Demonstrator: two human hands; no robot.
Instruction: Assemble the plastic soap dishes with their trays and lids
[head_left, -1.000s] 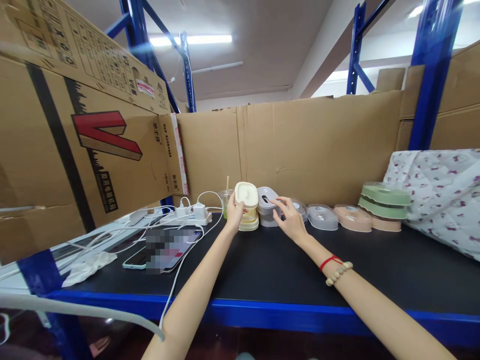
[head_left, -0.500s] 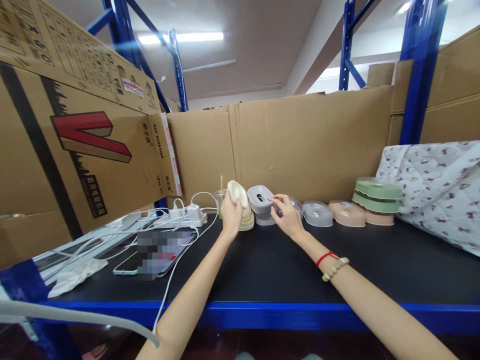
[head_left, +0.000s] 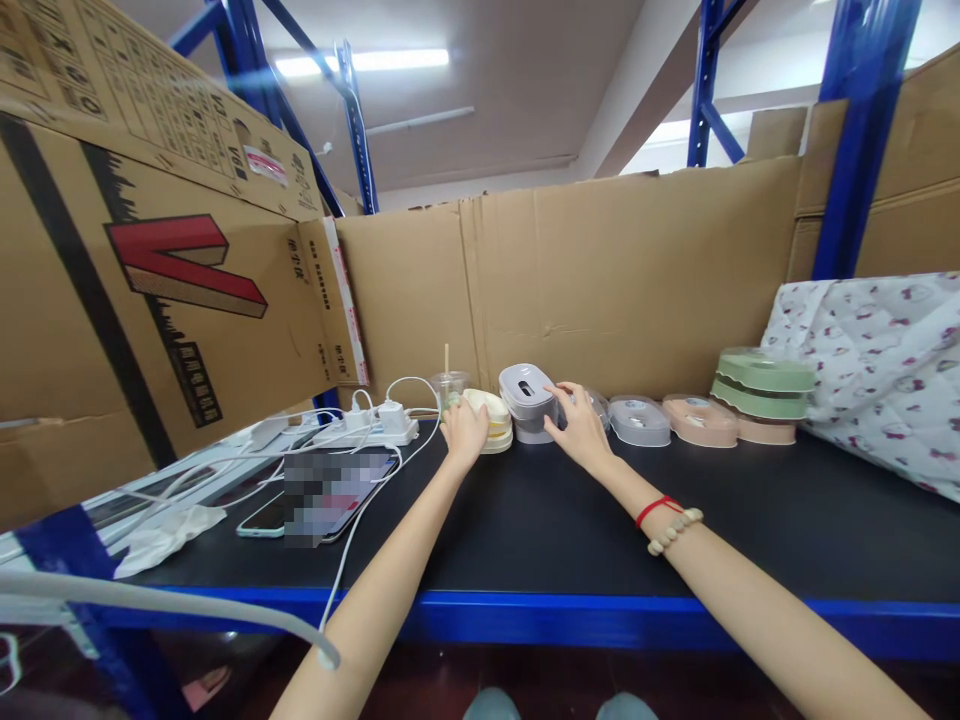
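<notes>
My left hand [head_left: 465, 432] is wrapped round the side of a cream oval piece [head_left: 487, 405], which sits low over a stack of cream oval boxes [head_left: 498, 442]. Just right of it stands a stack of grey-lilac oval boxes [head_left: 531, 410] with a dark slot in the top. The fingers of my right hand [head_left: 581, 425] are spread, with the fingertips at the right edge of that stack's top. Further right sit a grey box [head_left: 639, 424], a pink box [head_left: 701, 422] and a stack of green boxes [head_left: 765, 388] on a pink one.
A clear cup with a straw [head_left: 448, 382] stands behind my left hand. Left are a power strip with cables [head_left: 390, 430], phones [head_left: 262, 517] and a tissue [head_left: 169, 540]. Cardboard [head_left: 600, 290] walls the back; patterned cloth [head_left: 885, 370] lies right.
My left hand has lowered the cream piece from a raised, tilted pose to the cream stack. My right hand remains beside the grey-lilac stack. The view has shifted slightly.
</notes>
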